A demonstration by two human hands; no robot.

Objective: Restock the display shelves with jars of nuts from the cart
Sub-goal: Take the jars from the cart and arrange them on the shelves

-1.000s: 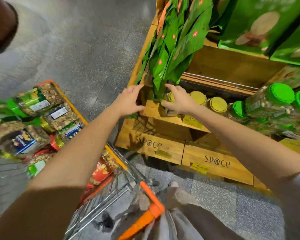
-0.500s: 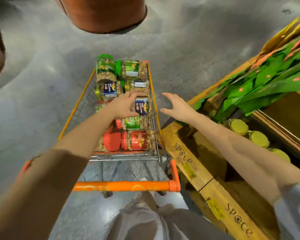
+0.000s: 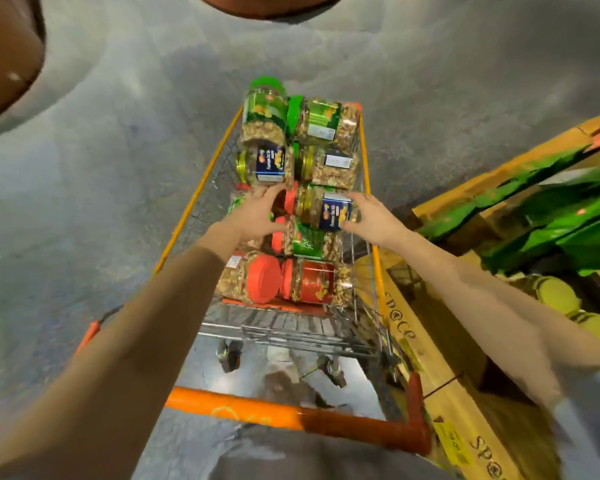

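An orange-rimmed wire cart (image 3: 194,199) in front of me holds several jars of nuts lying on their sides, with green, gold and red lids. My right hand (image 3: 369,218) grips the base end of a gold-lidded jar with a blue label (image 3: 326,211) on the right of the pile. My left hand (image 3: 258,214) hovers with spread, curved fingers by that jar's lid end, over a red lid; contact with the jar is unclear. The wooden display shelf (image 3: 430,341) runs along the right, with yellow-lidded jars (image 3: 555,294) standing in it.
The cart's orange handle (image 3: 257,410) is close to my body. Green bags (image 3: 551,220) hang over the shelf at right. Brown rounded stands sit at the top (image 3: 267,5) and far left (image 3: 7,57). Grey floor (image 3: 101,202) lies left of the cart.
I turned from the shelf to face the cart. Both hands moved from the shelf into the cart, and the right hand has taken hold of the blue-label jar.
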